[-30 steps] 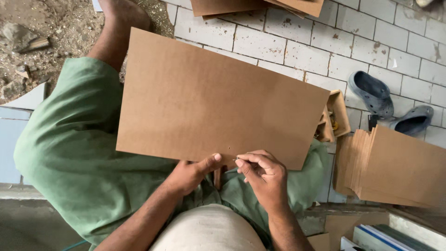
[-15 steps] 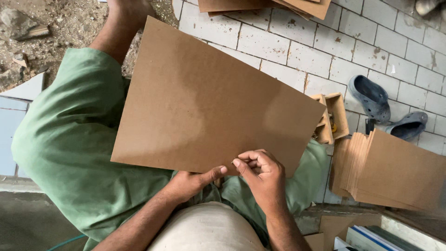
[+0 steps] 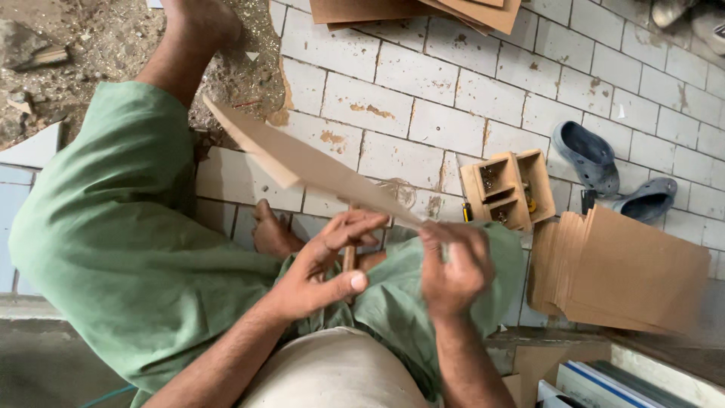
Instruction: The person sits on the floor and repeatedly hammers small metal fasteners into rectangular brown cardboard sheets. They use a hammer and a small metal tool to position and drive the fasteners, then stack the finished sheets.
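1. Sitting on the tiled floor (image 3: 423,113) in green trousers (image 3: 113,249), you have a thin brown cardboard sheet (image 3: 302,162) tilted nearly edge-on to the camera, running from above your left knee down to your hands over your lap.
2. Your left hand (image 3: 321,268) sits under the sheet's lower end, fingers curled up against its underside and thumb out to the side; a short brown stick-like piece shows just beneath it, and I cannot tell what that is or whether the hand has hold of it.
3. Your right hand (image 3: 453,264) is clenched on the sheet's near edge at its right end, so the grip on both sides falls at one end only.
4. Judging by how straight it stands out with no support, the sheet is light and fairly stiff. It would likely crease if pinched hard at a corner, and its smooth face may slide, so a hold along the edge with fingers spread beneath looks safest.
5. Further right, a small wooden compartment box (image 3: 510,189) stands on the floor, then a stack of cardboard sheets (image 3: 634,272), with grey slippers (image 3: 596,162) behind.
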